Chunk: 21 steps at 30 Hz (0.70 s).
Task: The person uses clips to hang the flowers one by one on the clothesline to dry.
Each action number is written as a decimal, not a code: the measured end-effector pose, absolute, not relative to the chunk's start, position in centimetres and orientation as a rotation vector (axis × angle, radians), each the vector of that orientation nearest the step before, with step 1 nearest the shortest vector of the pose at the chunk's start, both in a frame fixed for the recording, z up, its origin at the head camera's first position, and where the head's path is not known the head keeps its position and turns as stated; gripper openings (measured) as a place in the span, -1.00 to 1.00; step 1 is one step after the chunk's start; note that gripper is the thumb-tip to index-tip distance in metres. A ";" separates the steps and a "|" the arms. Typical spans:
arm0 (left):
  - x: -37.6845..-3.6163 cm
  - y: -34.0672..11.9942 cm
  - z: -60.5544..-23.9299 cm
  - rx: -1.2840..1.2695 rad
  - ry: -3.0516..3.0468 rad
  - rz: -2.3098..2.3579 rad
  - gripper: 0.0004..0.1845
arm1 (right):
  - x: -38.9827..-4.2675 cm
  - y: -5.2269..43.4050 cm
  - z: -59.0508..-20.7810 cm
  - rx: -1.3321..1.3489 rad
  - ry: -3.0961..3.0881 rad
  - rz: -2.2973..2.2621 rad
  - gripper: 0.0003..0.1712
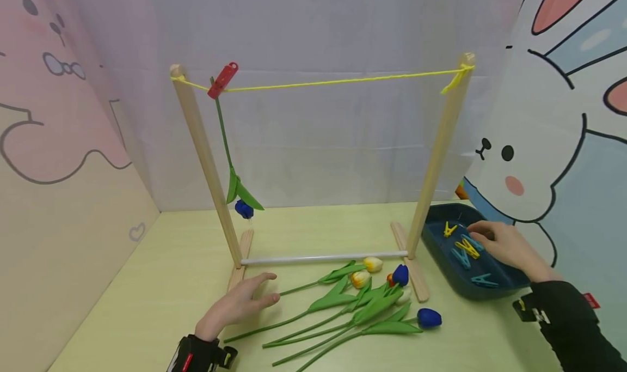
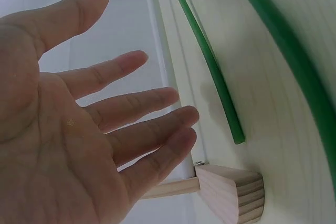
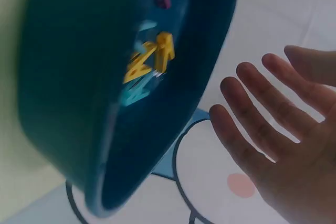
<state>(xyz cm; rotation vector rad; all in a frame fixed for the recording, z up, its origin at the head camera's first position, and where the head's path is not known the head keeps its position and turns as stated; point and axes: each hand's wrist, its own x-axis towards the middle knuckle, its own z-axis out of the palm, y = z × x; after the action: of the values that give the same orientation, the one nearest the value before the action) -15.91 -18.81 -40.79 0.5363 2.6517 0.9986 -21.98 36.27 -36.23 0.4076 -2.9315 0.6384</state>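
Note:
My left hand [image 1: 247,301] lies flat and open on the yellow-green table, beside the left wooden foot [image 2: 228,192] of a small drying rack. Its fingers [image 2: 152,103] are straight and hold nothing; a green stem [image 2: 210,61] runs just past them. My right hand [image 1: 492,240] hovers open over a dark blue tray [image 1: 433,236] of yellow pegs [image 1: 467,248] and teal pegs [image 1: 484,280]. In the right wrist view its fingers [image 3: 252,108] are spread and empty beside the tray [image 3: 63,93]. Several artificial tulips [image 1: 362,306] lie between my hands.
A yellow string [image 1: 343,81] spans the rack's two wooden posts. A red peg [image 1: 222,80] clips a blue tulip [image 1: 243,209] upside down near the left post. A white rod [image 1: 323,258] joins the feet. Cartoon-printed walls close in on three sides.

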 end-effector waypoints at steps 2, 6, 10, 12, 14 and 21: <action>-15.9 -18.9 -40.9 0.534 2.640 1.014 -0.35 | -22.0 36.8 -36.4 0.436 -2.990 0.605 -0.70; -15.9 -18.9 -41.1 0.536 2.624 1.016 -0.35 | -22.2 37.9 -36.9 0.489 -3.108 0.546 -0.68; -15.9 -18.9 -41.3 0.517 2.613 1.002 -0.36 | -22.5 38.8 -37.4 0.560 -3.216 0.504 -0.66; -15.9 -18.9 -41.3 0.507 2.612 0.996 -0.36 | -22.6 39.2 -37.7 0.585 -3.257 0.484 -0.64; -15.9 -18.9 -41.3 0.504 2.611 0.989 -0.35 | -22.8 39.5 -38.0 0.595 -3.293 0.477 -0.62; -16.1 -18.9 -41.5 0.483 2.598 0.980 -0.36 | -22.7 39.4 -38.8 0.518 -3.402 0.478 -0.56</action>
<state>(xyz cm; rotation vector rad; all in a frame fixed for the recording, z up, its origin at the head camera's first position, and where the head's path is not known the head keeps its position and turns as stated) -16.06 -18.94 -41.52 0.4827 2.5981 0.9797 -22.71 39.37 -38.75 0.5178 -3.4017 0.4783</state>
